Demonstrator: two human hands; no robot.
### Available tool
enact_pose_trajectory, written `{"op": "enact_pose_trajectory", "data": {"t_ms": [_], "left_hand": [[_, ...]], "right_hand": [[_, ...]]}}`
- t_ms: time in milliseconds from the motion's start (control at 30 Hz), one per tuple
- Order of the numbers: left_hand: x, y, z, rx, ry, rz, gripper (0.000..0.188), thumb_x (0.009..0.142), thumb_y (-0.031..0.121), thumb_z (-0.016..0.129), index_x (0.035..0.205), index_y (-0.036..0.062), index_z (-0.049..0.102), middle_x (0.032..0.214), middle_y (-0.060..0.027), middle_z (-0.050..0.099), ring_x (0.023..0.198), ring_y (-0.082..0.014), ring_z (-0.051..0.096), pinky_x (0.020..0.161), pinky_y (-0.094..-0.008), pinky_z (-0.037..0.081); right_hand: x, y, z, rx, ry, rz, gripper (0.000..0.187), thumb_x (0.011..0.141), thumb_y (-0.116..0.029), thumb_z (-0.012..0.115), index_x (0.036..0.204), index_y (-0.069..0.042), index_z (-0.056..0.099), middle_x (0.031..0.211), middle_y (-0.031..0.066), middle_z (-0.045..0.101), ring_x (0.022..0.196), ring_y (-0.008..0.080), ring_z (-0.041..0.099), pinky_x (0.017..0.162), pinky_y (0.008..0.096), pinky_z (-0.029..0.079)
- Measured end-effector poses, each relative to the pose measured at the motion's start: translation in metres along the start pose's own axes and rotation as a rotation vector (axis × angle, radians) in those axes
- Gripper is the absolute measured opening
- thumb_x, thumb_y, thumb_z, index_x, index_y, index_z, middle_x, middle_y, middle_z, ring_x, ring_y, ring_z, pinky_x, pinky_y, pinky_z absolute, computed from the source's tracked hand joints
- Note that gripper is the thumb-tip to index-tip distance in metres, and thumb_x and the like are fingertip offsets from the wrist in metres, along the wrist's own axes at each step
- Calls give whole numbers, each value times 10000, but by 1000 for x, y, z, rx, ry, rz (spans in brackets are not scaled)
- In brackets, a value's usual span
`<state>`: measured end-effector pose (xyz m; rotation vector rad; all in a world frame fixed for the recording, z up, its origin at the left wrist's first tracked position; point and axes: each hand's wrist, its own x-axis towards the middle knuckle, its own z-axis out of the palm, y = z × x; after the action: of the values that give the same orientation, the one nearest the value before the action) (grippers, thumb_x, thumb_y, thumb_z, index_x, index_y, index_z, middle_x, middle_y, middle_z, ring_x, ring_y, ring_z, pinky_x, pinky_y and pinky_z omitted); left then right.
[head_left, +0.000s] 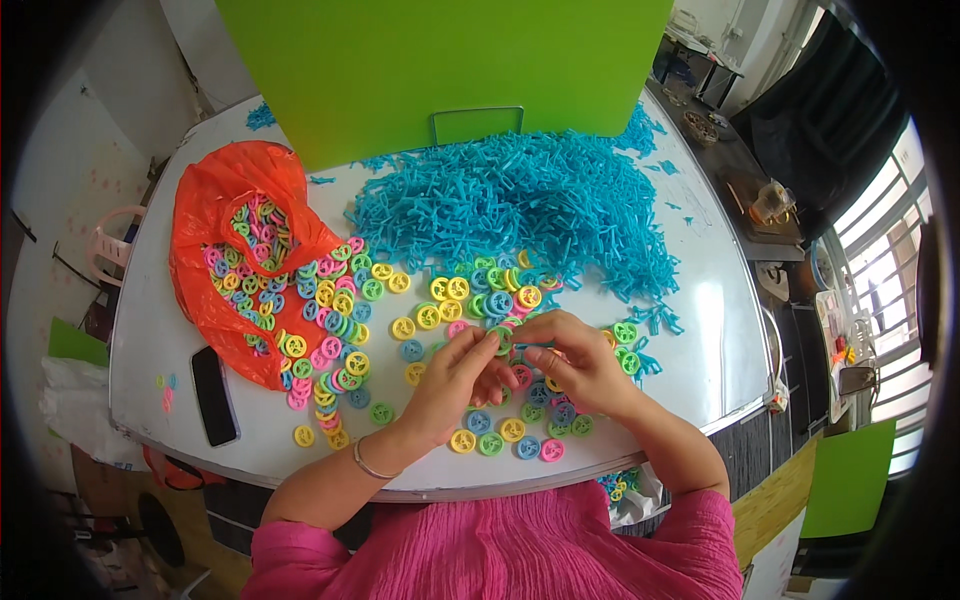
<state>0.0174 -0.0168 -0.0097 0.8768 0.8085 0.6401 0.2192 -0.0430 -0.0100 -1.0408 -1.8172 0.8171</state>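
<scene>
Over the middle of the table, my left hand [452, 385] pinches a small green plastic wheel [502, 343] between thumb and fingertips. Close beside it, the fingers of my right hand [590, 372] are pinched together at the wheel's right side; whatever they hold is too small and hidden to make out. Around and beneath both hands lie loose spoked wheels in yellow, pink, blue and green, among them a yellow wheel [463, 441] and a blue wheel [528, 447]. A large heap of thin blue plastic pieces [500, 200] spreads just beyond my hands.
An orange-red plastic bag [235, 165] spills more wheels at the left. Near it lies a black phone [213, 395]. A tall green panel [440, 60] with a metal handle stands behind the blue heap. The white table's [690, 375] rounded edge runs close to my body.
</scene>
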Motion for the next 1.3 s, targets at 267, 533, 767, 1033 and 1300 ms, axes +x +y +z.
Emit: {"op": "enact_pose_trajectory", "data": {"t_ms": [267,533,767,1033,1300], "left_hand": [[-7,5,6,-82,38,-69,305,998,371,470,958,86,570,655,-37,618,485,-74,519,442,-197,374],[-12,0,9,97,24,2,299,998,338,464,920,73,576,579,-6,538,458,-59,484,411,-203,357],[-9,-7,7,-128,41,-96,298,997,340,466,912,81,588,544,13,477,435,-59,441,390,-218,321],[-10,-6,9,-51,55,-52,309,1000,349,466,899,75,570,533,6,459,417,-60,407,391,-215,314],[-16,-13,18,-62,119,51,244,1013,259,454,895,67,546,538,13,449,412,-63,423,385,-213,337]], "right_hand": [[-5,-12,4,35,-43,89,237,902,-82,633,1126,-9,654,977,93,683,861,188,648,751,304,502],[-5,-12,11,89,-26,83,364,824,-47,704,1182,-53,638,994,122,677,877,221,672,756,324,519],[-3,-1,11,17,20,-228,316,800,-21,708,1113,-21,661,970,125,676,899,284,656,781,371,508],[1,-8,9,-13,58,-192,267,792,-29,716,1056,-13,680,858,99,668,835,248,632,775,362,485],[-2,-3,13,12,51,-97,212,794,-50,725,1002,-17,705,879,96,679,850,242,641,786,344,494]]}}
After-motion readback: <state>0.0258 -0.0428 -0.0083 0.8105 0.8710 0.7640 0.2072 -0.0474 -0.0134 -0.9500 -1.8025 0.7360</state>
